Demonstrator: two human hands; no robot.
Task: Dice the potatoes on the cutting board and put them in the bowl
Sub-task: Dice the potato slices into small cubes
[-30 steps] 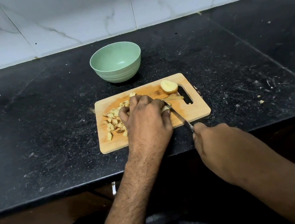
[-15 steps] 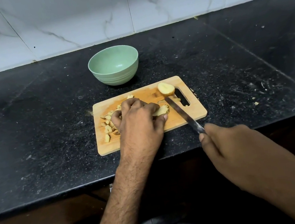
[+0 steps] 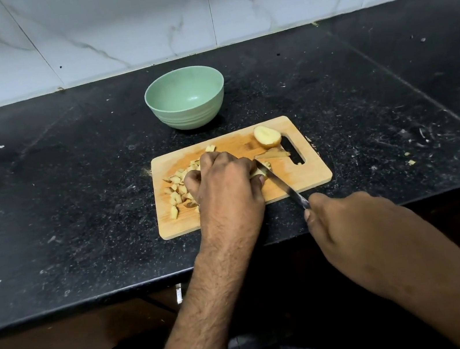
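Head view, 1 frame. Wooden cutting board (image 3: pixel 299 175) lies on the black table (image 3: pixel 72 185), long side toward the person, handle slot at its right end.

Left hand (image 3: pixel 224 184) rests on the board's middle, knuckles up, fingers curled down; its grip pins a pale potato piece (image 3: pixel 258 172) whose edge shows just beside the fingertips on the right. How much of the piece lies under the hand cannot be told.

Right hand (image 3: pixel 349 221) sits off the board's near right corner, above the table edge, its grip closed round the handle of a knife (image 3: pixel 280 182). Blade runs up and left across the board; its tip meets the held potato piece.

Diced potato (image 3: pixel 177 187) lies scattered on the board's left part, touching the left hand's thumb side. 1 stray cube (image 3: pixel 210 148) sits near the far edge. 1 potato half (image 3: pixel 267 136) lies at the far right corner, beside the slot; a thin slice (image 3: pixel 272 154) lies just below it.

Green bowl (image 3: pixel 185 98) stands on the table beyond the board, apart from it; no potato visible inside.
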